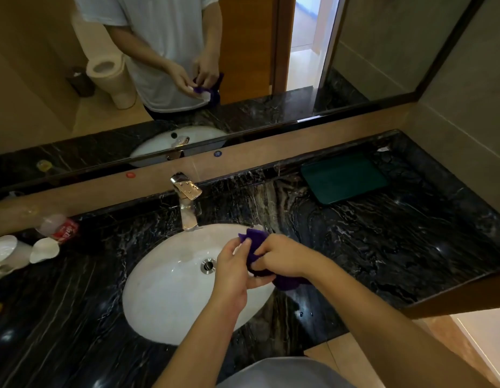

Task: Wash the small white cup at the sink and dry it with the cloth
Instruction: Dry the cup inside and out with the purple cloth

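Both hands meet over the right side of the white oval sink (164, 298). My left hand (233, 271) grips the small white cup (237, 249), of which only a sliver shows between the fingers. My right hand (282, 259) is closed on a purple cloth (255, 242), bunched around and into the cup, with more cloth hanging below at the wrist. The mirror above shows the same hands with the cup and cloth. No water runs from the chrome tap (187, 197).
Black marble counter (383, 247) surrounds the sink. At the left lie white cups and dishes (44, 249) and a tipped red-labelled bottle (61, 229). A dark green tray (344, 177) sits at the back right. The counter's front edge drops off at the right.
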